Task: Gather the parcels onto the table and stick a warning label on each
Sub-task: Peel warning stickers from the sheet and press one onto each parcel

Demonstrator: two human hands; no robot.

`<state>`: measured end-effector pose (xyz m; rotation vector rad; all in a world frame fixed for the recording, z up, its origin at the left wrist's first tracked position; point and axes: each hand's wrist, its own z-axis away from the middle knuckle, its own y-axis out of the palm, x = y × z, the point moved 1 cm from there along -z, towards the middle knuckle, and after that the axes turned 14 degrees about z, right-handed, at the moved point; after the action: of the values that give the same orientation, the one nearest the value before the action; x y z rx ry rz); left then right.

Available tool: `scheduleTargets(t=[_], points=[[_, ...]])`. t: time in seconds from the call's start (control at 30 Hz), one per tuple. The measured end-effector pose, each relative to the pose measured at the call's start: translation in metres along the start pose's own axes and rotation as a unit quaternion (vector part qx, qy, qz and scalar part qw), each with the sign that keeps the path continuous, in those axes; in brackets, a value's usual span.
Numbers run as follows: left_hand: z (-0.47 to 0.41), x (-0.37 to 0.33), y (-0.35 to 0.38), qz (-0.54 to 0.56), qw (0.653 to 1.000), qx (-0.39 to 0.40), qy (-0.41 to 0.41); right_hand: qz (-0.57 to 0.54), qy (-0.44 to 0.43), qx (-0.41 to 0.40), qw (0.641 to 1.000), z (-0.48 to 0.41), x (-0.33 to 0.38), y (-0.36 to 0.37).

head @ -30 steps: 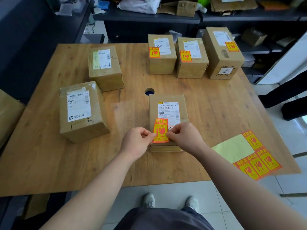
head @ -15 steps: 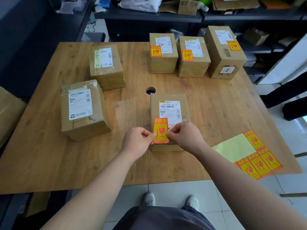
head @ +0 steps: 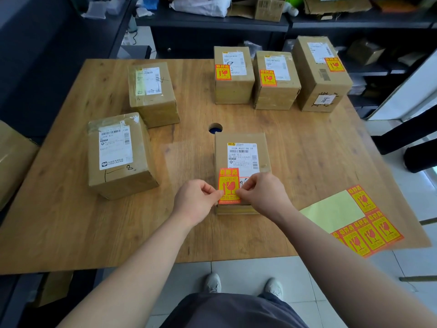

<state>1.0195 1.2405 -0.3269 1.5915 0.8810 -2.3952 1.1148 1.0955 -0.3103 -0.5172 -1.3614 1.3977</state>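
A flat brown parcel (head: 241, 140) lies in the middle of the wooden table (head: 71, 221). An orange and yellow warning label (head: 228, 183) rests on its near end, over the white address slip. My left hand (head: 196, 203) pinches the label's left lower edge and my right hand (head: 262, 192) pinches its right lower edge. Three parcels at the back right (head: 233, 91) (head: 275, 95) (head: 319, 88) each carry a warning label. Two parcels on the left (head: 153, 107) (head: 120, 178) carry only address slips.
A sticker sheet (head: 331, 211) with several warning labels left on it lies at the table's right front corner. A round cable hole (head: 215, 128) sits just behind the middle parcel. Another box (head: 14, 159) shows at the left edge. Cluttered dark shelves (head: 236, 22) stand behind.
Both hands stay on the label at the parcel's near end. The camera has shifted slightly; nothing else moved.
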Motion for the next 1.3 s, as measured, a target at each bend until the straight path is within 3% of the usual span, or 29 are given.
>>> scheduleTargets(t=[0.2,0.33,0.47,0.67,0.9,1.07,1.2,1.3], points=[[-0.003,0.001,0.001,-0.021,1.0,-0.014,0.008,0.051,-0.063,-0.039,0.996,0.002,-0.001,0.0],[-0.012,-0.002,0.001,-0.02,0.999,-0.027,0.012,0.168,-0.18,-0.063,0.967,0.003,-0.004,0.004],[-0.023,-0.004,0.002,-0.023,0.999,-0.022,0.005,0.262,-0.222,-0.071,0.936,0.001,-0.01,0.009],[-0.037,-0.011,0.005,-0.013,1.0,-0.021,-0.016,0.294,-0.222,-0.075,0.927,-0.004,-0.007,0.008],[-0.032,0.0,0.01,0.092,0.996,-0.01,-0.017,0.247,-0.311,-0.086,0.914,0.014,-0.029,0.001],[-0.023,0.014,0.013,0.15,0.989,0.002,-0.02,0.328,-0.336,-0.04,0.882,0.019,-0.021,0.01],[-0.022,0.012,0.013,0.142,0.99,0.003,-0.011,0.321,-0.3,-0.045,0.897,0.006,-0.025,0.008],[-0.017,0.01,0.014,0.054,0.996,-0.019,0.061,0.304,-0.334,-0.024,0.892,0.005,-0.017,0.012]])
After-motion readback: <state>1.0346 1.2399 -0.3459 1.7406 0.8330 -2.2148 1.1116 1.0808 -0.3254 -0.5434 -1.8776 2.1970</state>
